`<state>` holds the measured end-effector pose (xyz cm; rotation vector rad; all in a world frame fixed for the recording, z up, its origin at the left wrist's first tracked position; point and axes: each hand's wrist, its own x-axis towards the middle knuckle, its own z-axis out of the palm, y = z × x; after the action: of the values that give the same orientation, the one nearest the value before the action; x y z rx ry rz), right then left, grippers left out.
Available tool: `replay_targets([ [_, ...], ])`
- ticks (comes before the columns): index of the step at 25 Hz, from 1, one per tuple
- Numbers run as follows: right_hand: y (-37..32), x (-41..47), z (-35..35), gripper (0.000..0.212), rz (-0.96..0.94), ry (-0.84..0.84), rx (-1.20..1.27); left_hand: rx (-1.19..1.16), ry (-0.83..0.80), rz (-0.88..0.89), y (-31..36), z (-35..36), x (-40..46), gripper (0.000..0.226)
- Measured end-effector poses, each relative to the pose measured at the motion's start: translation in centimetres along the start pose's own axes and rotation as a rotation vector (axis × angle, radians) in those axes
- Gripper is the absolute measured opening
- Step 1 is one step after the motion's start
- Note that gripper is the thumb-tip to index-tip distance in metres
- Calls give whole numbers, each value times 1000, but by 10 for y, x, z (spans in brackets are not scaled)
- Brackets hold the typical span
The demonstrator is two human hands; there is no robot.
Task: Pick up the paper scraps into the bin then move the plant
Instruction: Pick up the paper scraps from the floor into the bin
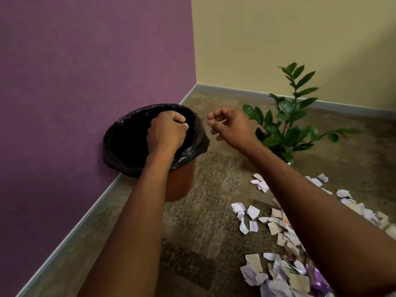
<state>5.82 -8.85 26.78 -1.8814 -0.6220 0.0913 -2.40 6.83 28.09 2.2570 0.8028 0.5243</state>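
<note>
The bin [180,185] stands left against the wall, plant [293,116] right, paper scraps [276,230] before the plant.

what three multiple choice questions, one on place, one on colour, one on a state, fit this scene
1. Where does the bin stand?
A. against the purple wall
B. behind the plant
C. among the paper scraps

2. What colour is the bag lining the bin?
A. white
B. black
C. green

3. How is the left hand?
A. flat on the floor
B. gripping a leaf
C. curled over the bin's opening

Answers:
1 A: the bin touches the purple wall, while the plant and paper scraps lie to its right.
2 B: the bag over the rim is glossy black.
3 C: its fingers bend inward above the dark opening.
</note>
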Motion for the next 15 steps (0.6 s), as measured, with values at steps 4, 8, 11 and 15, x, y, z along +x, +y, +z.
replay_targets([
  [4, 35, -30, -25, 4, 0, -64, -67, -40, -110, 174, 20, 49, -22, 5],
  [8, 104, -75, -39, 16, 67, -103, -287, 8, -489, 244, 10, 123, -52, 13],
  [11, 158, -111, -58, 7, 202, -239, -456, 120, -753, 225, -25, 172, -87, 49],
  [15, 200, -166, -82, 43, 405, -457, -568, 214, -961, 320, -72, 216, -150, 93],
])
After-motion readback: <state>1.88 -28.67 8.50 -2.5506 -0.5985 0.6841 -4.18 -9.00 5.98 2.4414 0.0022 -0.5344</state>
